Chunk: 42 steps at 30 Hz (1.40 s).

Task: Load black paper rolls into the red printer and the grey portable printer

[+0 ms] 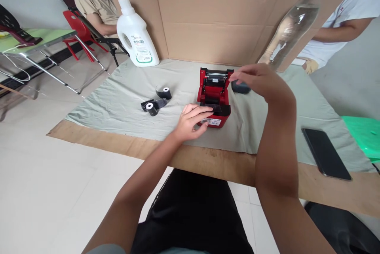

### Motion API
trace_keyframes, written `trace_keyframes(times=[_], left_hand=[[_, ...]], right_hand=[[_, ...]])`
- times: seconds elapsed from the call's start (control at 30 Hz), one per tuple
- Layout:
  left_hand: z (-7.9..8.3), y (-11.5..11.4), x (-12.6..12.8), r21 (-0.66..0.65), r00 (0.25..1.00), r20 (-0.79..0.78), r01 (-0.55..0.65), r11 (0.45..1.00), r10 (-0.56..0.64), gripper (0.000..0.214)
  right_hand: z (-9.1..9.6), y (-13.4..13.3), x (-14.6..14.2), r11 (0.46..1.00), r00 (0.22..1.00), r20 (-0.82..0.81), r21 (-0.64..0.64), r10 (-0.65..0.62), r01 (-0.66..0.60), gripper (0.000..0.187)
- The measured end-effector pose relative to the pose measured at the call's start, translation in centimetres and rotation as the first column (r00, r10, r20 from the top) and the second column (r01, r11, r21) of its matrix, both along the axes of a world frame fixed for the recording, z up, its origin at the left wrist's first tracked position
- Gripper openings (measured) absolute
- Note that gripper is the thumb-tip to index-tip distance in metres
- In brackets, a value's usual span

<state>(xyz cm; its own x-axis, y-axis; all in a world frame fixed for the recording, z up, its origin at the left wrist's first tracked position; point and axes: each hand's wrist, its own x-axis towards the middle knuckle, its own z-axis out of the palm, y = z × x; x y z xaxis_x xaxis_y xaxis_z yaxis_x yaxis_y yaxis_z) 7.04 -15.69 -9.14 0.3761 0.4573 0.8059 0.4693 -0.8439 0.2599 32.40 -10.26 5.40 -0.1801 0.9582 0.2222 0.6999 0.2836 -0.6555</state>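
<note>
A small red and black label printer sits on the cloth with its lid raised. A dark roll lies inside, and a glossy dark strip reaches over the front edge. My left hand rests at the printer's front left, fingers stretched out, fingertips on the strip and thumb lower by the white label. Beside the lid's upper right edge is my right hand, fingers extended and slightly bent; whether the fingertips touch the lid I cannot tell. Two black paper rolls with loose ends lie left of the printer.
A white detergent bottle and a tilted clear water bottle stand before a cardboard screen. A dark object sits behind my right hand. A phone lies at right. Two people sit beyond the screen.
</note>
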Motion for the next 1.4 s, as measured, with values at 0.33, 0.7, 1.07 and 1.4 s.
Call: trace_keyframes(times=[0.33, 0.7, 1.07, 1.4], left_hand=[[-0.1, -0.2, 0.5, 0.026, 1.000, -0.021, -0.006, 1.000, 0.006, 0.035], [-0.2, -0.4, 0.7, 0.039, 0.995, -0.085, -0.039, 0.998, 0.043, 0.043], [0.1, -0.5, 0.9, -0.062, 0.998, -0.016, -0.057, 0.996, 0.056, 0.029], [-0.9, 2.1, -0.8, -0.389, 0.975, 0.170, -0.069, 0.919, 0.145, 0.049]], right_hand=[[-3.4, 3.2, -1.1, 0.991, 0.997, -0.069, 0.130, -0.024, 0.033, 0.036], [-4.0, 3.7, -2.0, 0.989, 0.998, -0.032, 0.136, -0.052, 0.056, 0.034], [-2.8, 1.8, -1.8, 0.943, 0.945, 0.179, -0.244, 0.274, -0.227, 0.022], [-5.1, 2.0, -1.1, 0.932, 0.996, 0.085, -0.361, -0.013, 0.043, 0.086]])
